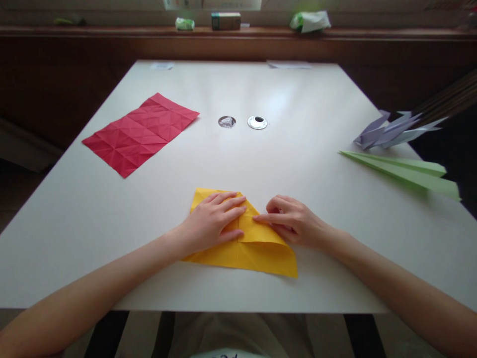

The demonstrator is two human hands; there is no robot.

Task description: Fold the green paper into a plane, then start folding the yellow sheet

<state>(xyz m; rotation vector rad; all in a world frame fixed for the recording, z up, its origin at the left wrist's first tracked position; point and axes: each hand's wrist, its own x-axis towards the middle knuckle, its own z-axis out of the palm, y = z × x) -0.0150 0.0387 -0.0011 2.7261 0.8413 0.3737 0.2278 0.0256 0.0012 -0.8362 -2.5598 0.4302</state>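
A sheet of yellow paper (261, 256), partly folded, lies near the front edge of the white table. Its upper right side is folded over into a slanted edge, and the flap bulges a little at the lower right. My left hand (212, 219) rests flat on the paper's left and middle part, fingers spread, hiding some of it. At the slanted edge is my right hand (294, 219). Its index finger is stretched out with the tip on the folded layer, while the other fingers curl beside the edge.
Creased red paper (141, 134) lies at the left of the table (309, 99). A green paper plane (402, 171) and purple folded paper (387, 132) sit at the right. Two round inserts, a left one (227, 122) and a right one (257, 122), are set in the tabletop. Packets line the ledge behind.
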